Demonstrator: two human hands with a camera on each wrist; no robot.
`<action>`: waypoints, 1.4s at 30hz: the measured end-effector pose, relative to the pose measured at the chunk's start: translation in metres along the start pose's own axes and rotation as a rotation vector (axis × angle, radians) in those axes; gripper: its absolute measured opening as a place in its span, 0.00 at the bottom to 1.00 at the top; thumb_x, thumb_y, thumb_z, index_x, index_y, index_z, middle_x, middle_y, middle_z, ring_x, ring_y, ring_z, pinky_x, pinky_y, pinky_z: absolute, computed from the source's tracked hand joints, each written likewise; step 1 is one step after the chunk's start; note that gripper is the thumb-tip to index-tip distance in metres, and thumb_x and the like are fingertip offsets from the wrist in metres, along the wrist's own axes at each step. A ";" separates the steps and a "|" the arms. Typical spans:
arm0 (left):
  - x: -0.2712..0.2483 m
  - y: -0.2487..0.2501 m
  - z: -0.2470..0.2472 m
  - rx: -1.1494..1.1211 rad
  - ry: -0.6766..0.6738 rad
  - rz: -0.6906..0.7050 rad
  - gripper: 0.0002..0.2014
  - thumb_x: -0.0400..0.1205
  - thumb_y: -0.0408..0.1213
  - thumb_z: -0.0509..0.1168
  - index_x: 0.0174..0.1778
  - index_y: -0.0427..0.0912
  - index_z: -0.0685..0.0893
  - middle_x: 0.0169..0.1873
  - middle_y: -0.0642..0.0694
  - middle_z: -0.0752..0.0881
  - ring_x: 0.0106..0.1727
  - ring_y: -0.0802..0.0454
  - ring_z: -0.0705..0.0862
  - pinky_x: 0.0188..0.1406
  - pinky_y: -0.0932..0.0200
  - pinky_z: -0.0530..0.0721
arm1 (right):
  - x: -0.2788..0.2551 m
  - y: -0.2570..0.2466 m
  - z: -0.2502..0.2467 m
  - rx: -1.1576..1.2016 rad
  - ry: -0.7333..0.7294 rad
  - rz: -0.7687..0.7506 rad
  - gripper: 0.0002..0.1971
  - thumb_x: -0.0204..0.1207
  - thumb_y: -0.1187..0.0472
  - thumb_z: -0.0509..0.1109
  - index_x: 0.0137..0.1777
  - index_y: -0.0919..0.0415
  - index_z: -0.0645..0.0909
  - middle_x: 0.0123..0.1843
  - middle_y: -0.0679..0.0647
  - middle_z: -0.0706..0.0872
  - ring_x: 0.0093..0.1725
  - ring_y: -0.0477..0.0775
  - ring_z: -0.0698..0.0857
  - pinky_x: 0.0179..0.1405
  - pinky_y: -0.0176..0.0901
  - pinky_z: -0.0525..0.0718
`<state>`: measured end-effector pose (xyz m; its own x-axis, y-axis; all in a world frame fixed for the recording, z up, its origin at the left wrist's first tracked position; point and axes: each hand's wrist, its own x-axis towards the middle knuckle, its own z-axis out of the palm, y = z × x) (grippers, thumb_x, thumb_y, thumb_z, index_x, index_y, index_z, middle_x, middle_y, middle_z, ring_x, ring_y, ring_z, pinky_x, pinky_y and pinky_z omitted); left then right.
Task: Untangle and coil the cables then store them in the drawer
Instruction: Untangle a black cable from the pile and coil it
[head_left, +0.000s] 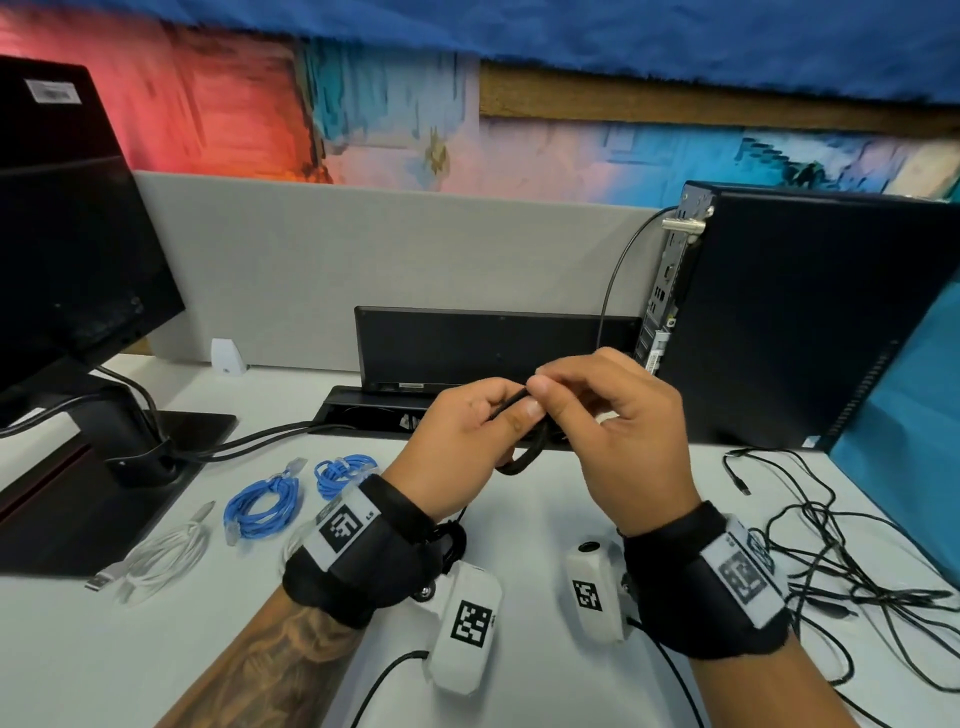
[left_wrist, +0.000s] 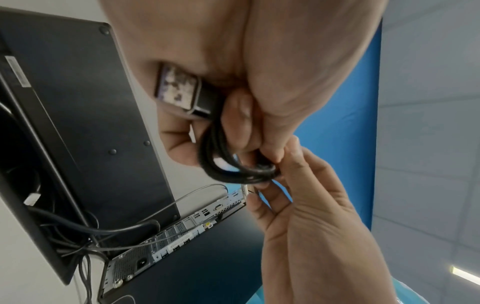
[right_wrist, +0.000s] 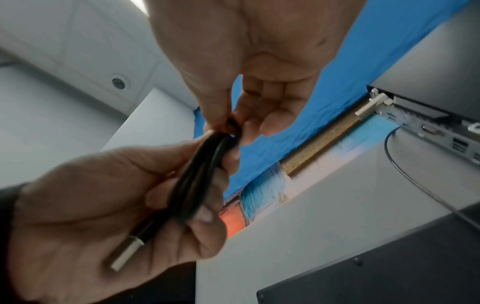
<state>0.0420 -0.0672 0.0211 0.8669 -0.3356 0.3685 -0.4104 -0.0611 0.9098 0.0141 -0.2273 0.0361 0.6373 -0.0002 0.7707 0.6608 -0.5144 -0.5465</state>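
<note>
Both hands are raised above the white desk (head_left: 530, 514), working a small black cable coil (head_left: 527, 449). My left hand (head_left: 467, 436) grips the bundled black cable coil (left_wrist: 221, 162), its USB plug (left_wrist: 182, 88) lying against the palm. My right hand (head_left: 592, 410) pinches the top of the black cable coil (right_wrist: 197, 181) between thumb and fingertips (right_wrist: 275, 123). Two coiled blue cables (head_left: 265, 506) (head_left: 343, 473) and a coiled white cable (head_left: 166, 561) lie at the left. A tangle of thin black cables (head_left: 841, 561) sprawls at the right. No drawer is in view.
A monitor (head_left: 78, 260) on its stand occupies the left, a black computer tower (head_left: 800, 312) the right. A raised black hatch lid (head_left: 493, 348) and open cable tray (head_left: 374, 413) sit at the back, before a grey partition (head_left: 363, 270).
</note>
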 end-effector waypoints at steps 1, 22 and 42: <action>0.000 0.000 0.002 0.024 0.010 0.011 0.08 0.87 0.40 0.65 0.46 0.44 0.87 0.28 0.56 0.82 0.29 0.56 0.78 0.32 0.61 0.75 | 0.001 0.000 -0.001 0.050 0.013 0.039 0.03 0.81 0.61 0.76 0.48 0.54 0.91 0.41 0.45 0.89 0.43 0.48 0.88 0.42 0.36 0.85; -0.003 -0.014 0.036 -0.084 0.081 -0.030 0.11 0.88 0.40 0.61 0.42 0.39 0.80 0.22 0.58 0.73 0.24 0.59 0.68 0.27 0.67 0.69 | 0.014 0.025 -0.024 0.201 -0.357 0.506 0.07 0.83 0.56 0.72 0.46 0.55 0.89 0.34 0.46 0.88 0.34 0.38 0.85 0.35 0.32 0.80; -0.003 -0.001 0.040 -0.258 -0.142 -0.086 0.17 0.87 0.44 0.57 0.61 0.33 0.79 0.28 0.56 0.73 0.30 0.61 0.70 0.33 0.68 0.74 | 0.019 -0.002 -0.039 -0.046 0.063 0.080 0.13 0.87 0.57 0.68 0.42 0.60 0.87 0.33 0.52 0.84 0.35 0.50 0.82 0.35 0.39 0.80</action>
<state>0.0288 -0.1041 0.0117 0.8395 -0.4690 0.2742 -0.2359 0.1400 0.9616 0.0097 -0.2601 0.0643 0.6602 -0.0956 0.7449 0.5889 -0.5497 -0.5925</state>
